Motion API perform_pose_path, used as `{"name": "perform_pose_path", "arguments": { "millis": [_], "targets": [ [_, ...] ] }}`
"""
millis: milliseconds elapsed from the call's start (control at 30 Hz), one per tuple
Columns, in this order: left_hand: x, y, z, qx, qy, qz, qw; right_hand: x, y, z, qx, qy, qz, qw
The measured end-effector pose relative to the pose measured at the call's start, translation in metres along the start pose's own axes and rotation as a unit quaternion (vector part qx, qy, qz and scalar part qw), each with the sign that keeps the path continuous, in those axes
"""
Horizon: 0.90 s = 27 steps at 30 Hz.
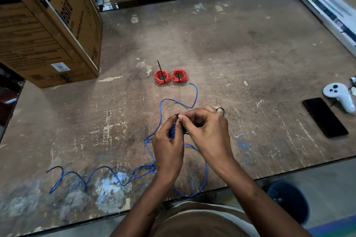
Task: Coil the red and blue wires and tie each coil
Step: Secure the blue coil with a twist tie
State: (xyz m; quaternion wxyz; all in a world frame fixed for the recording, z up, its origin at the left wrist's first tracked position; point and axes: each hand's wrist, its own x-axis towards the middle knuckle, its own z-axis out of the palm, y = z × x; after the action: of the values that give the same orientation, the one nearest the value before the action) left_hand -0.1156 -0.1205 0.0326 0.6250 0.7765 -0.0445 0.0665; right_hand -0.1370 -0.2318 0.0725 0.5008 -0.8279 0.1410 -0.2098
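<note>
Cardboard box (48, 25) stands at the far left of the worn wooden table (250, 63), printed side toward the middle. Nearer the front edge, loose blue wire (107, 171) runs in waves from the left across the tabletop toward the hands, and another stretch of it curls up and away to an end just below the red coils.

Two red wire coils (171, 76) lie side by side and touching near the middle of the table, each crossed by a black tie (160, 71); the left tie sticks up well past its coil.

Below them, the left hand (167, 148) has its fingers curled round a small bundle of blue wire (173, 131), lifted just off the table. The right hand (208, 132) meets it from the other side, thumb and forefinger pinching something thin and dark at the top of the bundle; what exactly it is I cannot tell. Another small black tie (221, 110) lies just behind the right hand.

Farther right, a black phone (325, 117) lies flat beside a white controller (339, 94). A long flat box (323, 5) lies along the far right edge, and a blue bin (289, 200) stands on the floor below the table.
</note>
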Motion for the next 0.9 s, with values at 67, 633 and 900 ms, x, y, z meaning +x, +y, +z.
{"name": "perform_pose_path", "arguments": {
  "millis": [67, 633, 900],
  "targets": [
    [-0.001, 0.002, 0.000, 0.008, -0.013, 0.017, 1.000, 0.002, 0.002, 0.001, 0.000, 0.000, 0.000, 1.000],
    [0.005, -0.001, -0.024, -0.029, -0.189, 0.010, 0.981, 0.058, 0.001, -0.013, 0.159, -0.295, 0.210, 0.919],
    [-0.003, 0.008, -0.035, -0.054, -0.246, 0.006, 0.968, 0.060, 0.010, 0.011, 0.249, -0.193, 0.278, 0.908]
  ]
}}
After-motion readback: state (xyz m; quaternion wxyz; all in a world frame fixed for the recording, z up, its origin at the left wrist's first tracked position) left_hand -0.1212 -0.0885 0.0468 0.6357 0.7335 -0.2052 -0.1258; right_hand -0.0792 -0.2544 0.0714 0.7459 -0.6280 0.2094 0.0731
